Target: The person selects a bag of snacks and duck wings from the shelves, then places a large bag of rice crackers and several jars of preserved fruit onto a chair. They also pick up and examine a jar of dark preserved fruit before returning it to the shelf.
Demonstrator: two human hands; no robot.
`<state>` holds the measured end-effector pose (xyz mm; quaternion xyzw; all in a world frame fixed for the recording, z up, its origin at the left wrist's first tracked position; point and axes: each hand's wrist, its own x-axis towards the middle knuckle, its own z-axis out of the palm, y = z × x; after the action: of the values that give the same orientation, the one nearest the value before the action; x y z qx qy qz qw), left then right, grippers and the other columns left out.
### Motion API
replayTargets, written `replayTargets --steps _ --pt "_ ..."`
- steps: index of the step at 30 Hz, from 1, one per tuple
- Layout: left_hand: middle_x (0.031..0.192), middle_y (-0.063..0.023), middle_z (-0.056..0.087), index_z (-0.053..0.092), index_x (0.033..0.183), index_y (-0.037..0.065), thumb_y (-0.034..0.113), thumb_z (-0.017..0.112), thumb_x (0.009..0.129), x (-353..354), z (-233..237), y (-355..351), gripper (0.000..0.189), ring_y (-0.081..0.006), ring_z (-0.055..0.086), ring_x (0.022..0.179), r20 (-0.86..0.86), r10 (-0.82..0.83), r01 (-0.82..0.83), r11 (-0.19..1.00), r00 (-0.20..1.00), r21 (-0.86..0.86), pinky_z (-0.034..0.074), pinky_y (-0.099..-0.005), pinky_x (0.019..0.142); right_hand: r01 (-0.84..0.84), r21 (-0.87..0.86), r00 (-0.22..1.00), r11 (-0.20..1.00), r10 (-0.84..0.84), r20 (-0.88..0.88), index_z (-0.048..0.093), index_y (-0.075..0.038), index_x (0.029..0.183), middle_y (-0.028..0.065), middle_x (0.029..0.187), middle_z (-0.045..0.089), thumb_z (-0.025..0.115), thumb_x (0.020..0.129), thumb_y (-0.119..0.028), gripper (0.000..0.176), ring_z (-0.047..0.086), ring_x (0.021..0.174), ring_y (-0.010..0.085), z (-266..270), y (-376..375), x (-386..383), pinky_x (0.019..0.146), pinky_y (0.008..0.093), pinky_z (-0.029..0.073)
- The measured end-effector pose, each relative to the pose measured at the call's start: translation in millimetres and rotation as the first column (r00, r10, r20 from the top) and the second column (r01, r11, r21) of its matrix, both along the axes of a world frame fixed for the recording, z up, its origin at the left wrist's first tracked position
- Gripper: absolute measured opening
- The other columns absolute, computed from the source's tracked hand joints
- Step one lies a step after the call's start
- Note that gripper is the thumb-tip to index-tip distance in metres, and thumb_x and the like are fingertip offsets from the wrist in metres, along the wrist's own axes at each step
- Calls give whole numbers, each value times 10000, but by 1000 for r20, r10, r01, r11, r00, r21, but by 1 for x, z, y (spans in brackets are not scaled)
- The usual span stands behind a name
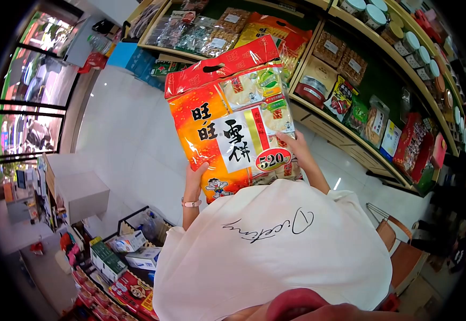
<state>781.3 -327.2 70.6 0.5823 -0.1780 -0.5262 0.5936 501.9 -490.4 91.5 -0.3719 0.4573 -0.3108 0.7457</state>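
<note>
Lengthwise, the snack bag (238,125) leans slightly left, handle end (239,58) pointing forward

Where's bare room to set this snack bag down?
The widest bare patch is the pale floor between the windows and the snack bag; a narrower strip shows between the right arm and the shelves. The shelves are crowded with packets and jars, and the bin at lower left with boxes.

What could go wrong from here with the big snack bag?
The left hand and right hand grip the snack bag along its lower half, so its top might tip away. Its carry handle hole is unused; a slipping grip could drop it onto the hard-looking floor.
</note>
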Motion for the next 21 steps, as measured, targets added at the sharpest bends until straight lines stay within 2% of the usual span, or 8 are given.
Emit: replayTargets --steps 4,7,10,13,14,18,21 --pt "1062 -108 585 463 1146 -18 53 600 793 10 -3 -41 386 -196 600 925 -89 -16 18 1000 996 17 497 -306 806 60 42 998 997 -58 -39 503 22 1139 126 1041 603 679 781 -247 482 611 878 147 1 -24 1 747 259 494" --pt "1071 -107 579 455 1154 -12 64 598 793 22 -11 -73 396 -202 596 936 -99 -38 37 999 994 -7 497 -309 811 91 -25 989 996 -93 -119 489 8 1173 101 1077 584 633 817 -292 487 586 918 136 -21 -55 2 770 261 473" --pt "1088 -111 568 446 1159 -11 79 596 790 31 -9 -119 408 -206 588 954 -133 -20 15 999 991 -41 493 -312 821 89 -4 995 996 -89 -40 504 -40 1174 63 1057 580 565 851 -376 470 562 900 119 -49 -105 3 763 238 443" --pt "1109 -117 554 427 1175 -8 98 588 791 43 -9 -161 429 -213 576 977 -150 37 -44 998 988 -42 488 -322 834 81 120 985 989 -61 -160 516 -84 1170 39 1033 580 516 864 -431 463 546 852 112 -65 -159 3 744 221 413" --pt "1112 -119 551 421 1180 -7 101 583 794 47 -9 -177 433 -216 574 980 -133 52 -56 998 990 -30 487 -326 837 101 87 986 991 -88 -143 538 -96 1131 35 953 596 501 864 -460 454 546 795 114 -70 -177 6 711 221 410" --pt "1116 -123 545 407 1195 -4 116 571 802 59 -6 -238 442 -226 569 985 -104 138 -134 990 985 41 483 -336 841 63 35 943 997 -48 -328 564 -66 1044 30 825 619 521 862 -433 412 557 758 117 -128 -270 7 686 252 430" --pt "1124 -121 539 403 1200 -3 120 571 805 61 -4 -271 446 -226 565 984 -98 193 -187 980 976 68 477 -336 841 -145 -57 825 988 89 -558 557 -58 1069 60 934 616 515 881 -384 378 570 814 115 -181 -342 -1 707 242 440"
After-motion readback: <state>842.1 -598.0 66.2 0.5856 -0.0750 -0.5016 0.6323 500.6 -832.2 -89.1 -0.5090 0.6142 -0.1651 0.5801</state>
